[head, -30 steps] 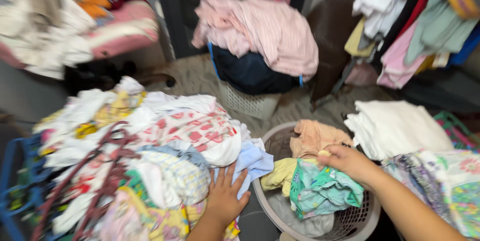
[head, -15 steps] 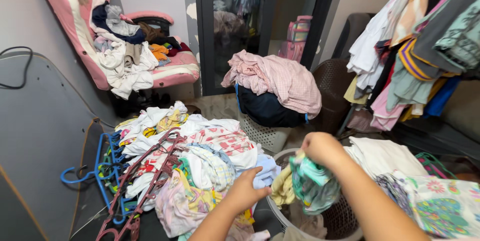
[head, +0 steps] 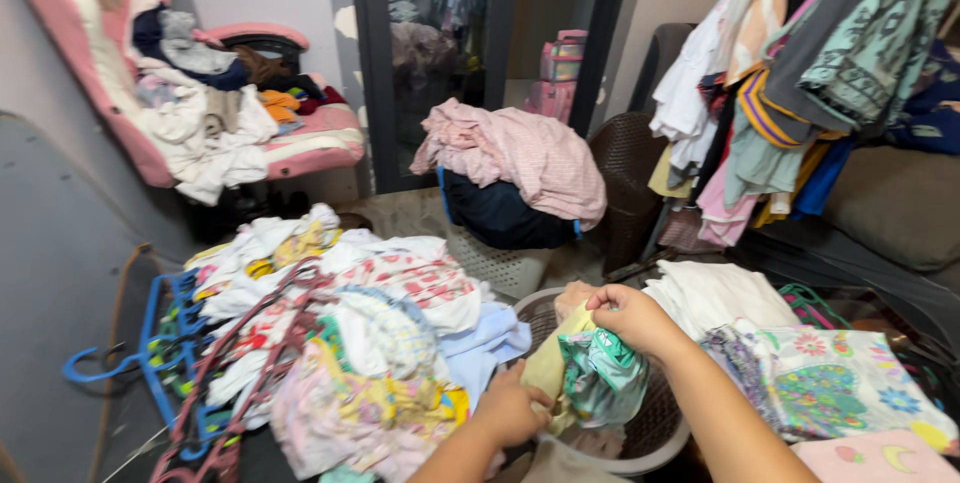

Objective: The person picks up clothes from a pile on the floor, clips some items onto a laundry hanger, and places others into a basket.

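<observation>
Now the right hand [head: 625, 315] pinches the green patterned cloth [head: 600, 383], which hangs straight down over the round laundry basket [head: 660, 443]. Just left of it, the left hand [head: 512, 411] (the nearer one) grips a yellow cloth [head: 548, 368] beside the clothes pile [head: 350, 343].

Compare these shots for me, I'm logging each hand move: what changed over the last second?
The right hand lifted the green patterned garment up out of the round laundry basket and holds it bunched. The left hand left the pale blue cloth on the clothes pile and moved right to the yellow garment at the basket's edge. Pile, hangers and basket stayed put.
</observation>
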